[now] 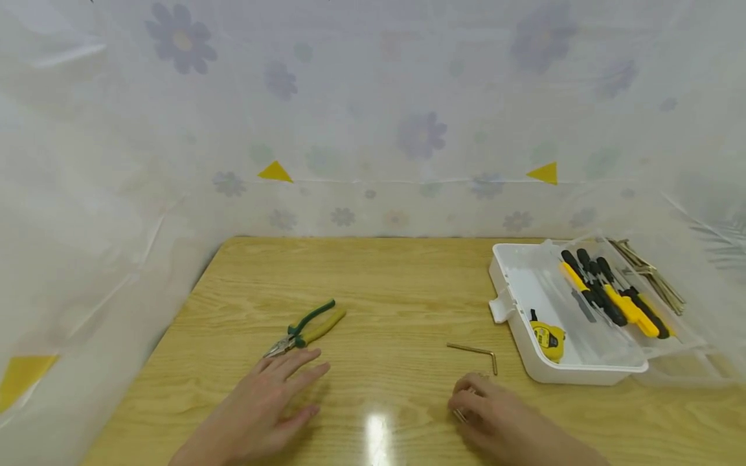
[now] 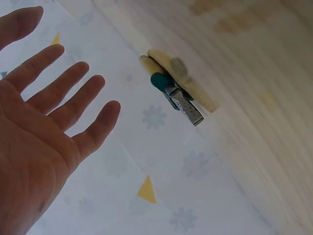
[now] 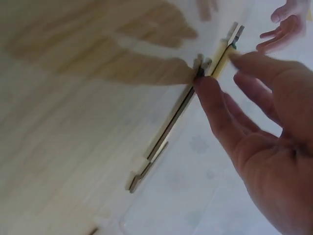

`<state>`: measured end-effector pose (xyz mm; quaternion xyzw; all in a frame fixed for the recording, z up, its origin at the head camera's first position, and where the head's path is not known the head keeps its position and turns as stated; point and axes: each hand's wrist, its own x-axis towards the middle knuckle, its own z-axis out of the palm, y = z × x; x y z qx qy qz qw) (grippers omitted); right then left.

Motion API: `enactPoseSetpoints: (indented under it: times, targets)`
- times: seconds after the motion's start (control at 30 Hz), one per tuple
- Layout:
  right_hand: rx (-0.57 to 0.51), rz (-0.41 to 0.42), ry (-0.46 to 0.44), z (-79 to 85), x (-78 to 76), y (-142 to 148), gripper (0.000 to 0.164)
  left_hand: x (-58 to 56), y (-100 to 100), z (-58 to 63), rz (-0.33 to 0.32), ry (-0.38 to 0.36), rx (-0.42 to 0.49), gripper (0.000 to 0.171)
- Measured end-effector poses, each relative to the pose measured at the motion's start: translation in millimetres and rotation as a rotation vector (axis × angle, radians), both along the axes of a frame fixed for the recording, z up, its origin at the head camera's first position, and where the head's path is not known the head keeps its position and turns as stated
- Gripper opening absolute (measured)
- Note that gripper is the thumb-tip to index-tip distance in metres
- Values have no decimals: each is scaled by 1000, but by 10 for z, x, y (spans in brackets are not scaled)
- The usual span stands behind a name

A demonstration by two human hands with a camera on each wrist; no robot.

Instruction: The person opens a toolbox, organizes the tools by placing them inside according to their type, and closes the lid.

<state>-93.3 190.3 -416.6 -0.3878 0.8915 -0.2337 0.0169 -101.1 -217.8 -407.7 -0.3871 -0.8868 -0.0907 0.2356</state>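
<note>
My right hand (image 1: 492,411) is low at the right of centre, fingers bent at the tabletop. They pinch one end of a brass-coloured hex key (image 3: 171,122), mostly hidden under the hand in the head view. Just beyond lies a second, L-shaped hex key (image 1: 474,350), flat on the wood. My left hand (image 1: 265,404) hovers palm down at the left, fingers spread and holding nothing. Past its fingertips rest pliers (image 1: 296,338) with one green and one yellow handle; the hand overlaps their jaw end in the head view. The left wrist view shows the pliers apart from the fingers.
At the right stands a white plastic toolbox (image 1: 588,374) with a yellow tape measure (image 1: 548,340) inside. Its clear lid side holds several screwdrivers (image 1: 632,310) and more hex keys (image 1: 653,275). Flowered sheeting (image 1: 373,116) with yellow triangles surrounds the wooden table (image 1: 379,278).
</note>
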Motion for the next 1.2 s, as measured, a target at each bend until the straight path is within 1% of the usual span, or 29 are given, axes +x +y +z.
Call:
enactPoseSetpoints:
  times: [0.03, 0.07, 0.1, 0.13, 0.27, 0.3, 0.33, 0.4, 0.5, 0.57, 0.6, 0.63, 0.73, 0.8, 0.93, 1.07, 1.1, 1.13, 1.2]
  targets:
    - [-11, 14, 39, 0, 8, -11, 30, 3, 0, -2, 0, -3, 0, 53]
    - [-4, 1, 18, 12, 14, -13, 30, 3, 0, -4, -1, -6, 2, 53]
    - [22, -30, -7, 29, 19, -5, 32, 6, 0, -4, 0, -7, 3, 54]
    - [54, -62, -8, 40, 19, 8, 34, 7, 0, -3, -1, -8, 4, 54]
    - [226, -198, 18, 53, -4, 114, 34, 11, 0, 2, -3, 3, 8, 52]
    - [262, -211, 37, 49, -16, 143, 33, 12, -1, 2, -3, 5, 9, 51]
    - [274, -206, 47, 39, -29, 170, 30, 14, -3, 1, -4, 9, 10, 50]
    - [271, -186, 44, 17, -57, 217, 25, 20, -6, -3, -4, 14, 11, 49]
    - [222, -168, 20, -9, -94, 245, 20, 26, -6, -10, -2, 6, 12, 49]
    - [178, -174, 7, -19, -106, 237, 19, 26, -2, -13, -1, -1, 14, 50]
    - [160, -185, 4, -20, -100, 227, 19, 25, 0, -15, -2, -3, 15, 52]
    - [154, -205, -23, -15, -92, 216, 19, 22, 2, -16, -1, -5, 15, 52]
    - [146, -268, -61, -3, -65, 186, 19, 17, 8, -14, -4, -3, 17, 55]
    - [138, -278, -51, -8, -56, 191, 20, 19, 12, -15, -10, 3, 20, 51]
    - [118, -278, -7, -17, -67, 243, 20, 29, 18, -19, -15, 2, 24, 48]
    - [82, -252, 112, -25, -51, 285, 27, 30, 13, -19, -6, 5, 21, 50]
    - [61, -238, 156, -32, -45, 292, 29, 29, 11, -16, -6, 8, 21, 50]
    - [34, -223, 221, -40, -40, 291, 32, 26, 9, -15, -7, 11, 21, 50]
    - [-35, -184, 333, -51, -38, 295, 34, 20, 8, -11, -9, 15, 19, 51]
